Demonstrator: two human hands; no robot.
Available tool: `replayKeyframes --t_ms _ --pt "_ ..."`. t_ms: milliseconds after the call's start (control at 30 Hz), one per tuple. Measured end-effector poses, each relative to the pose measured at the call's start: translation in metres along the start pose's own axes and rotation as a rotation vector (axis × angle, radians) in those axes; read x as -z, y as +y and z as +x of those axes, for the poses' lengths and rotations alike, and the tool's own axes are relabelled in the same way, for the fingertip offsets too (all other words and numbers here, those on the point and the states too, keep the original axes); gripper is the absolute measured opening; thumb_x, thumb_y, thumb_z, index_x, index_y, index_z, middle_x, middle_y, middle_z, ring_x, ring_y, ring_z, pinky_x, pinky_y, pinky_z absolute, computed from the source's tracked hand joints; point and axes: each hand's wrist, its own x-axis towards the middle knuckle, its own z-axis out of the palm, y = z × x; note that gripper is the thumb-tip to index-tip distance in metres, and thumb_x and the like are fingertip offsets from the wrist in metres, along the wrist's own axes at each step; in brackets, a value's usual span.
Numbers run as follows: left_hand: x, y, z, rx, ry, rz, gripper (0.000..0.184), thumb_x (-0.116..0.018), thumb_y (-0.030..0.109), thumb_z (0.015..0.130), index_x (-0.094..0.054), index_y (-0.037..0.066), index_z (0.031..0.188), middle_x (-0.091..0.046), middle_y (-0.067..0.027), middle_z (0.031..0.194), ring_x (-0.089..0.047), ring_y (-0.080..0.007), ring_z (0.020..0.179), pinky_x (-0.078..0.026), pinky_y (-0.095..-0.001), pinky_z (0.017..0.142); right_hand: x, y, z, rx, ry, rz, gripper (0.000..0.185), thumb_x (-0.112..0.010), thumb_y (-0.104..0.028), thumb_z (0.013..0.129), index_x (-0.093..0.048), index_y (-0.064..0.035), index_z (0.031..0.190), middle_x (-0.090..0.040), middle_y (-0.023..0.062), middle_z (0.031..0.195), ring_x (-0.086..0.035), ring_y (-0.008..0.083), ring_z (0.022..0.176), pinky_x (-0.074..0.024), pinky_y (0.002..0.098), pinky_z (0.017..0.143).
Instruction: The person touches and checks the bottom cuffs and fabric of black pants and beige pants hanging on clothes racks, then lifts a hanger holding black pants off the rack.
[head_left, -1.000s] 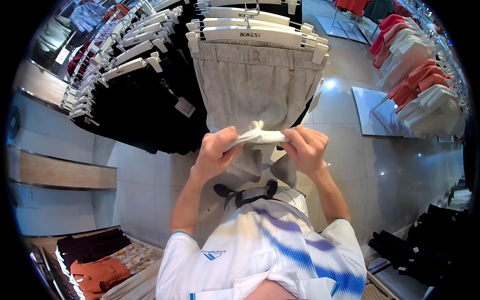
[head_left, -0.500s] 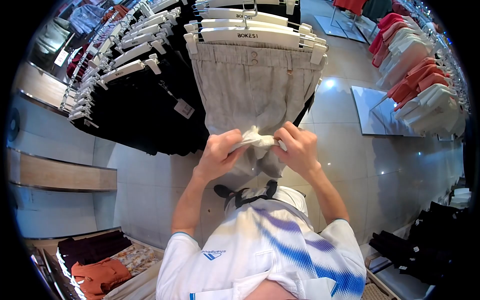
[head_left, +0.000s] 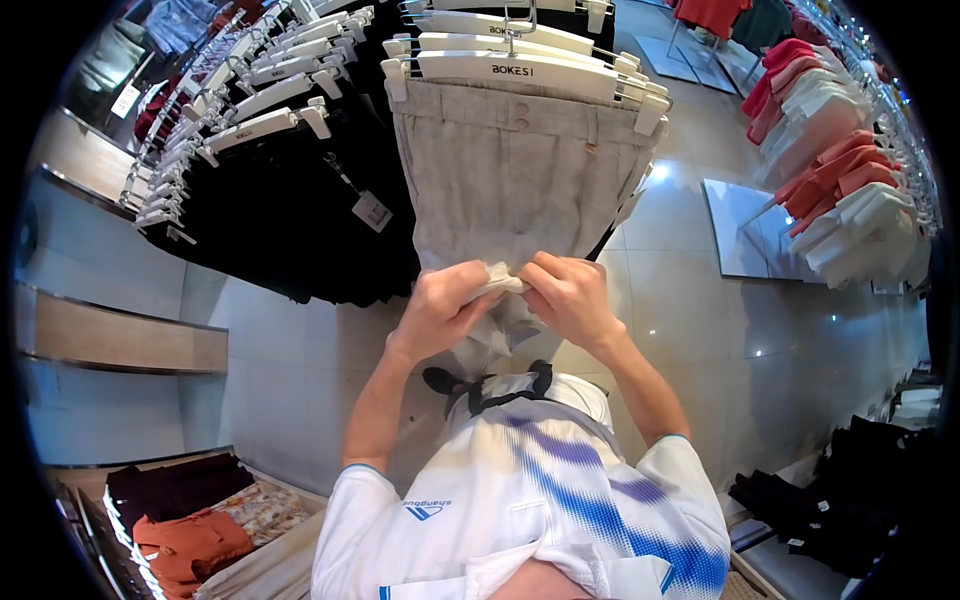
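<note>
A pair of light beige trousers (head_left: 505,165) with two buttons at the waistband hangs from a white hanger (head_left: 515,70) marked BOKESI. In front of its legs, a bunched strip of pale fabric (head_left: 503,281) is stretched between both hands; whether it is part of these trousers I cannot tell. My left hand (head_left: 442,308) pinches its left end, fingers closed. On the other end, my right hand (head_left: 570,300) is closed too, its knuckles facing up. The two hands are close together, and the lower trouser legs are partly hidden behind them.
Black garments (head_left: 290,215) with a tag (head_left: 370,212) hang on white hangers to the left. Coral and white clothes (head_left: 845,175) hang at the right. Folded clothes (head_left: 195,550) lie at lower left, dark ones (head_left: 830,500) at lower right. Tiled floor (head_left: 690,340) lies between.
My right hand has moved left, nearer to my left hand, so less of the pale fabric shows between them. The camera view has shifted slightly.
</note>
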Motion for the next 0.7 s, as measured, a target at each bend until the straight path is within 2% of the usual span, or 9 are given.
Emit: replayKeyframes --t_ms 67,133,367,433,533,633,700 --pt "0.0 -0.002 -0.001 0.01 -0.003 -0.007 0.017 -0.07 0.002 0.077 -0.056 0.002 0.087 -0.059 -0.0127 0.074 -0.058 -0.0295 0.057 -0.044 -0.0337 0.049 0.0 0.001 0.0 0.0 -0.017 0.005 0.019 -0.068 -0.01 0.062 -0.054 -0.0088 0.074 -0.051 0.0031 0.067 -0.056 0.0204 0.056 -0.0437 0.0333 0.049" --pt "-0.002 -0.008 -0.003 -0.042 -0.007 -0.004 0.024 -0.072 -0.001 0.074 -0.053 0.002 0.087 -0.054 -0.0108 0.069 -0.051 -0.0246 0.049 -0.037 -0.0309 0.043 0.0 0.002 -0.001 -0.006 -0.025 0.024 0.021 -0.069 -0.01 0.061 -0.051 -0.0086 0.071 -0.05 0.0041 0.066 -0.055 0.0225 0.056 -0.0431 0.0345 0.049" --pt "-0.002 -0.009 -0.006 -0.025 -0.025 -0.008 0.023 -0.072 0.0 0.074 -0.053 0.002 0.087 -0.055 -0.0112 0.069 -0.053 -0.0263 0.051 -0.038 -0.0319 0.044 -0.001 0.003 -0.003 -0.04 -0.057 0.063 0.026 -0.071 -0.01 0.057 -0.048 -0.0072 0.069 -0.05 0.0056 0.065 -0.055 0.0257 0.058 -0.0422 0.0363 0.05" --pt "-0.002 -0.006 -0.007 0.044 -0.022 -0.033 0.013 -0.069 0.003 0.077 -0.057 0.001 0.081 -0.056 -0.0121 0.067 -0.054 -0.0292 0.053 -0.041 -0.0338 0.047 -0.002 0.003 -0.004 -0.044 -0.05 0.054 0.026 -0.071 -0.01 0.057 -0.048 -0.0069 0.068 -0.049 0.0058 0.064 -0.055 0.0255 0.058 -0.0419 0.0364 0.05" --pt "-0.002 -0.013 -0.013 0.01 -0.052 -0.016 0.023 -0.072 0.001 0.074 -0.053 0.003 0.087 -0.055 -0.011 0.068 -0.054 -0.0275 0.052 -0.04 -0.032 0.045 -0.004 0.003 -0.004 -0.052 -0.06 0.066 0.025 -0.07 -0.009 0.057 -0.048 -0.0071 0.068 -0.05 0.0053 0.063 -0.055 0.0252 0.057 -0.0419 0.0364 0.05" --pt "-0.001 -0.011 -0.014 0.011 -0.055 -0.009 0.023 -0.072 0.001 0.074 -0.053 0.002 0.086 -0.055 -0.0113 0.068 -0.054 -0.028 0.052 -0.04 -0.032 0.045 -0.007 0.002 -0.007 -0.156 -0.106 0.041 0.018 -0.067 -0.01 0.06 -0.052 -0.0077 0.07 -0.055 0.0058 0.067 -0.059 0.026 0.062 -0.0454 0.0378 0.054" --pt "0.0 -0.009 -0.013 -0.002 -0.05 -0.001 0.022 -0.072 0.001 0.074 -0.053 0.002 0.085 -0.055 -0.0115 0.068 -0.054 -0.0281 0.052 -0.04 -0.032 0.045 -0.012 0.003 -0.006 -0.201 -0.099 0.025 0.019 -0.067 -0.009 0.06 -0.051 -0.0072 0.07 -0.055 0.0055 0.067 -0.058 0.0265 0.06 -0.0439 0.037 0.052"
